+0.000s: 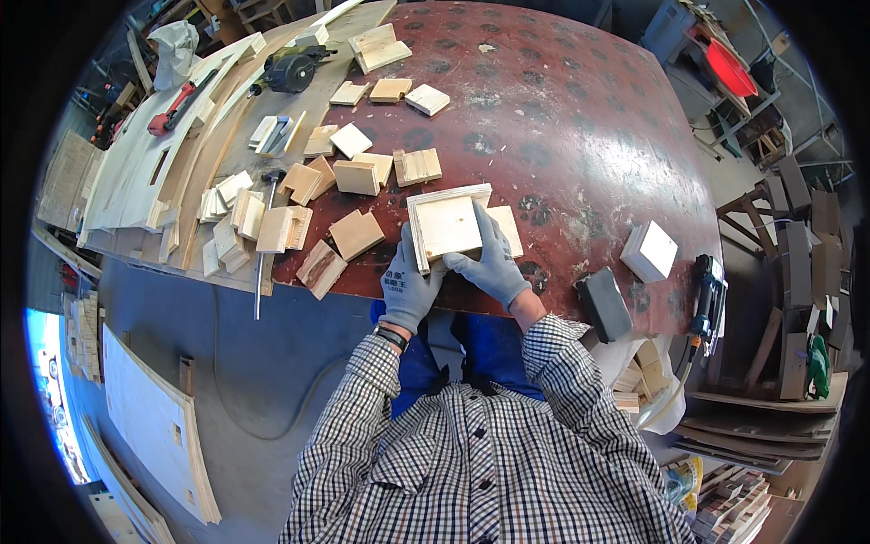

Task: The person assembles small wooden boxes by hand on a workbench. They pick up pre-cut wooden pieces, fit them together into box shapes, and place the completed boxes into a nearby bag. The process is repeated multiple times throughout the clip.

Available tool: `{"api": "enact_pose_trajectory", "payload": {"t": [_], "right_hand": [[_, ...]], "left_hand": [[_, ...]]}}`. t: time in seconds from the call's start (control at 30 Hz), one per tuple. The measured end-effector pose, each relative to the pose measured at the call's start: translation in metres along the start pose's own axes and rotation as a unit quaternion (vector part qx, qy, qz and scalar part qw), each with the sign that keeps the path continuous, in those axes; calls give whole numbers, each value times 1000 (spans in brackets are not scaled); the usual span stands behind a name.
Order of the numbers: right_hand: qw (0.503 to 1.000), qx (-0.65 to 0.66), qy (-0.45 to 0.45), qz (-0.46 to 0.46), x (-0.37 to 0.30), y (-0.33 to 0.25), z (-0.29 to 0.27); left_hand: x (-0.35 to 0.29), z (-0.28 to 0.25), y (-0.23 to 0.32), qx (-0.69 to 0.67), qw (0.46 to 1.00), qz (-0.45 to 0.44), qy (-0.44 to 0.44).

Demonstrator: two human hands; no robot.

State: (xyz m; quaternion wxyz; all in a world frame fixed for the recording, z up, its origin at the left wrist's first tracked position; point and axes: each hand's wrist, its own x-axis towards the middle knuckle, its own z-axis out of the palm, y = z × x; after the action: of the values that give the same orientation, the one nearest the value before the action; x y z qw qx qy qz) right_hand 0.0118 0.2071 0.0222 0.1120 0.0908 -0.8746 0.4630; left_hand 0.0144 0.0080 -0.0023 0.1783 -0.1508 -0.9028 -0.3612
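Observation:
In grey work gloves, my left hand (410, 286) and my right hand (494, 265) hold a pale square wooden block (446, 227) at the table's near edge. A thin plywood strip shows along its left and far sides; whether it is joined to the block is unclear. My left fingers close on the left side, partly hidden under the wood. On the right, my other hand grips the side with its thumb at the near edge. Another pale wooden piece (507, 232) lies just beyond my right hand, partly covered by it.
Several loose wood blocks (358, 177) spread over the left of the dark red table (580, 136). Farther left lie a black power tool (292, 71) and a red-handled tool (170, 113). To the right are stacked squares (649, 251), a dark block (604, 306) and a nail gun (709, 299).

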Motion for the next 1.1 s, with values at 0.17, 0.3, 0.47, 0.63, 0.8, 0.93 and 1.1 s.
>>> {"api": "enact_pose_trajectory", "payload": {"t": [0.17,0.3,0.47,0.63,0.8,0.93,1.1], "right_hand": [[1000,-24,3,6,-1,-3,-2],[1000,-20,9,1,-3,-2,0],[999,-2,-33,12,-2,3,-3],[938,325,-80,88,4,8,-24],[872,466,-16,149,6,14,-34],[875,459,26,154,7,23,-34],[878,399,56,258,5,-1,-43]], "left_hand": [[0,-5,8,-28,999,-37,-23],[0,-2,2,-12,1000,-7,-9],[-2,0,-2,-2,1000,-1,-4],[2,0,4,-7,999,-39,-21],[2,1,2,-17,1000,-23,-13],[3,5,-1,-15,1000,-13,-8],[0,7,-8,-26,999,-25,0]]}}
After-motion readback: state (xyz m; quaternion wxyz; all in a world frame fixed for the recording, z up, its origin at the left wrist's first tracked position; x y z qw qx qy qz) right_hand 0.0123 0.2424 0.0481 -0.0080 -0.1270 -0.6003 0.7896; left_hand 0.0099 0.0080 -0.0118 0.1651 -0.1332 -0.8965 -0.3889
